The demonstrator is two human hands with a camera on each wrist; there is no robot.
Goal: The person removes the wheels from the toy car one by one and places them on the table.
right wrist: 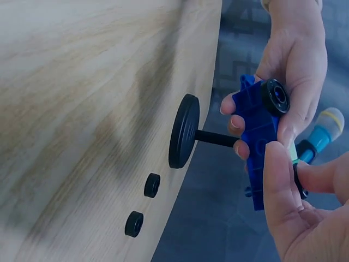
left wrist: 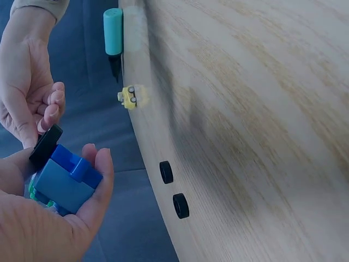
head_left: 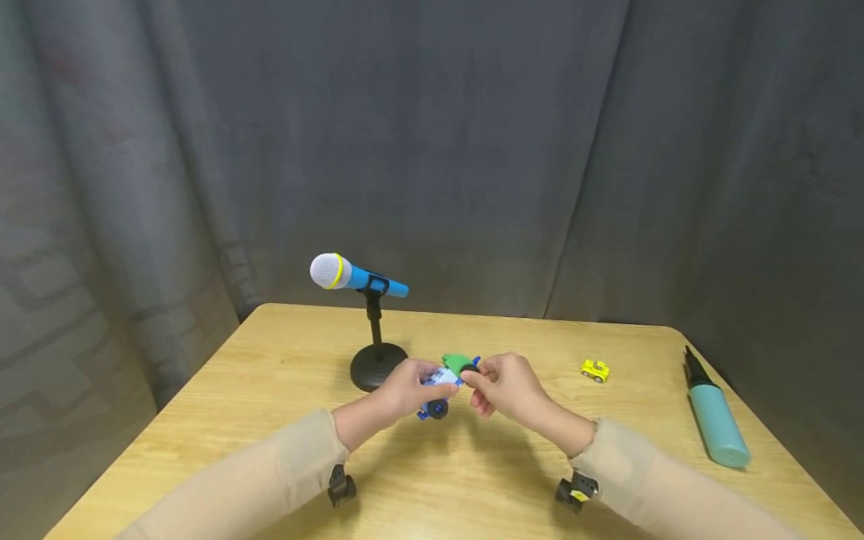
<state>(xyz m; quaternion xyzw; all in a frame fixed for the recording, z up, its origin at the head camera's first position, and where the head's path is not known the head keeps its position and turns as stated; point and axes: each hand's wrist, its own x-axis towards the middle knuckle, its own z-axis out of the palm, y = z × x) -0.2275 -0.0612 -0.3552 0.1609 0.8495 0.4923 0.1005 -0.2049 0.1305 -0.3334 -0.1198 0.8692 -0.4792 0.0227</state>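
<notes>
Just above the wooden table [head_left: 270, 390], both hands hold a toy block car [head_left: 447, 377] with a blue chassis [right wrist: 259, 136], a light blue block [left wrist: 62, 185] and a green top. My left hand [head_left: 442, 388] grips its body, fingers curled round it [left wrist: 82, 218]. One black wheel [right wrist: 274, 96] sits mounted on the chassis and shows below the car [head_left: 437, 409]. My right hand [head_left: 474, 375] pinches another black wheel [left wrist: 46, 146] against the car's end, thumb and forefinger closed on it [right wrist: 292, 180].
Two loose black wheels [left wrist: 166, 172] [left wrist: 180, 206] lie on the table near the hands. A blue microphone [head_left: 354, 276] on a black stand [head_left: 378, 364] rises behind them. To the right are a small yellow car [head_left: 595, 370] and a teal pump [head_left: 715, 416] at the table edge.
</notes>
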